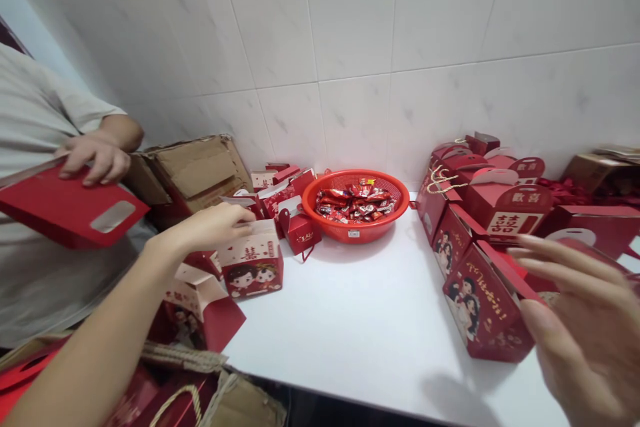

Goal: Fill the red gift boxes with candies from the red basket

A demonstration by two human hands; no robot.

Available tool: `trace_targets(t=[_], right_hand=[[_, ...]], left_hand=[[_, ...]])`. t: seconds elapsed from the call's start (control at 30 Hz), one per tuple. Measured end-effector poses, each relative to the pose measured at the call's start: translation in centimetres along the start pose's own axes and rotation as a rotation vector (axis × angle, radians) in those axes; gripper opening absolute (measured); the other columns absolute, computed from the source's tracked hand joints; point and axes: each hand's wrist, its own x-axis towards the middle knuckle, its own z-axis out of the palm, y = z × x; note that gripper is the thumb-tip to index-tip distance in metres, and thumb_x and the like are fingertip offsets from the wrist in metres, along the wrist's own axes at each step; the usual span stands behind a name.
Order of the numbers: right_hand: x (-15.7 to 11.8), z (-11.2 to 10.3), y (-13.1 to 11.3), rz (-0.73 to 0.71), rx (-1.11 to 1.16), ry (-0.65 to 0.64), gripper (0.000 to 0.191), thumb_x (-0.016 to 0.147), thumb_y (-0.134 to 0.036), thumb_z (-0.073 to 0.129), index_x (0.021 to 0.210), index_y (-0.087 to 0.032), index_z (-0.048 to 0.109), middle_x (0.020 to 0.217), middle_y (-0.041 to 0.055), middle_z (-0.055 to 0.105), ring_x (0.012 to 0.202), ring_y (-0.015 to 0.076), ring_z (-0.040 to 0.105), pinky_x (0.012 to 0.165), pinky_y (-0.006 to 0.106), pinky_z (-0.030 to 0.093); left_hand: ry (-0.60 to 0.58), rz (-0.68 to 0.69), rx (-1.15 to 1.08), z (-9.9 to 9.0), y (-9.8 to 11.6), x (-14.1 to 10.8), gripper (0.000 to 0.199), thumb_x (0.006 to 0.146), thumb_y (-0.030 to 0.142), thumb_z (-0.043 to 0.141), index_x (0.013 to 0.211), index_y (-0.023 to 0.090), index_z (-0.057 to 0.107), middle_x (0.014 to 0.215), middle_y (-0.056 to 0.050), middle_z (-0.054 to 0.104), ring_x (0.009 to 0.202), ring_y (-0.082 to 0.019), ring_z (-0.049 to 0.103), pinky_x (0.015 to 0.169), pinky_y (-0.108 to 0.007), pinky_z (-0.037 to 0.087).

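Note:
My left hand reaches over a cream-and-red gift box printed with two cartoon figures. Its fingers are closed on the box's top edge, and their tips are partly hidden. An opened gift box with its flaps up stands just nearer to me. My right hand is open, fingers spread, beside a dark red gift box with a printed couple and gold writing. Its thumb is close to that box's edge; I cannot tell whether it touches.
A red plastic basket of wrapped sweets sits near the tiled wall. Several gift boxes crowd the right side. On the left, a co-worker's hand holds a red box. Cardboard cartons stand behind and below.

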Motion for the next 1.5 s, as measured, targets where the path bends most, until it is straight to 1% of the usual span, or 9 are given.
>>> trace_targets(t=[0.23,0.43,0.63,0.9,1.0,1.1,1.27,1.37,1.5], right_hand=[[-0.9,5.2,-0.2,0.027,0.105,-0.481,0.031,0.092,-0.019,0.061,0.122,-0.023,0.059,0.127,0.0110,0.061,0.118,0.0258,0.059,0.094,0.039,0.052],[-0.8,9.4,1.2,0.215,0.238,-0.551,0.041,0.096,-0.029,0.057,0.136,-0.027,0.049,0.131,0.0078,0.060,0.114,0.0232,0.061,0.095,0.039,0.053],[-1.7,10.3,3.1,0.309,0.288,-0.536,0.041,0.095,-0.029,0.058,0.136,-0.028,0.052,0.136,0.0069,0.059,0.121,0.0240,0.058,0.105,0.042,0.047],[-3.4,10.5,3.7,0.351,0.222,-0.544,0.034,0.093,-0.030,0.060,0.126,-0.023,0.057,0.126,0.0088,0.065,0.116,0.0246,0.062,0.101,0.041,0.050],[-3.5,10.5,3.4,0.338,0.221,-0.543,0.032,0.093,-0.030,0.060,0.124,-0.022,0.058,0.123,0.0088,0.066,0.113,0.0241,0.063,0.098,0.038,0.052],[-3.4,10.5,3.1,0.275,0.231,-0.524,0.032,0.093,-0.026,0.061,0.125,-0.023,0.057,0.121,0.0081,0.065,0.111,0.0223,0.063,0.096,0.035,0.053],[-3.3,10.3,3.2,0.133,0.204,-0.504,0.030,0.094,-0.019,0.060,0.123,-0.025,0.059,0.122,0.0073,0.063,0.119,0.0213,0.058,0.102,0.036,0.049],[-3.4,10.3,3.4,0.133,0.178,-0.523,0.023,0.093,-0.021,0.061,0.115,-0.024,0.063,0.121,0.0086,0.062,0.117,0.0228,0.060,0.099,0.037,0.050],[-3.5,10.2,3.3,0.168,0.170,-0.541,0.021,0.093,-0.025,0.060,0.114,-0.023,0.064,0.123,0.0101,0.063,0.116,0.0244,0.061,0.098,0.040,0.051]], left_hand=[[-0.024,0.383,-0.105,0.5,7.8,2.0,0.029,0.089,0.037,0.051,0.069,0.017,0.060,0.068,-0.001,0.056,0.062,-0.014,0.048,0.058,-0.026,0.032],[-0.054,0.558,-0.251,3.4,11.5,5.1,0.024,0.088,0.033,0.055,0.082,0.015,0.068,0.076,-0.002,0.063,0.068,-0.014,0.054,0.061,-0.024,0.037],[-0.111,0.528,-0.632,7.2,11.3,7.0,0.026,0.087,0.037,0.061,0.095,0.015,0.072,0.087,-0.005,0.069,0.078,-0.015,0.059,0.069,-0.026,0.044],[-0.189,0.273,-1.073,11.0,11.2,6.1,0.028,0.083,0.037,0.065,0.102,0.017,0.066,0.096,-0.005,0.066,0.082,-0.016,0.060,0.072,-0.028,0.048],[-0.179,0.229,-1.132,11.4,11.1,5.9,0.029,0.081,0.035,0.067,0.104,0.017,0.064,0.086,-0.002,0.063,0.072,-0.013,0.057,0.064,-0.025,0.045],[-0.062,0.237,-1.127,11.0,11.0,5.9,0.033,0.080,0.035,0.069,0.107,0.018,0.064,0.076,0.001,0.059,0.066,-0.012,0.054,0.060,-0.024,0.043],[0.149,0.366,-0.993,10.4,11.0,5.8,0.024,0.079,0.034,0.070,0.096,0.017,0.068,0.096,-0.005,0.068,0.088,-0.018,0.061,0.079,-0.030,0.047],[0.120,0.369,-0.954,10.6,11.0,5.8,0.021,0.081,0.034,0.067,0.093,0.016,0.069,0.098,-0.006,0.069,0.092,-0.019,0.061,0.082,-0.031,0.046],[0.001,0.248,-1.034,11.0,10.9,5.9,0.026,0.078,0.035,0.068,0.096,0.016,0.067,0.091,-0.004,0.066,0.080,-0.017,0.059,0.069,-0.028,0.044]])
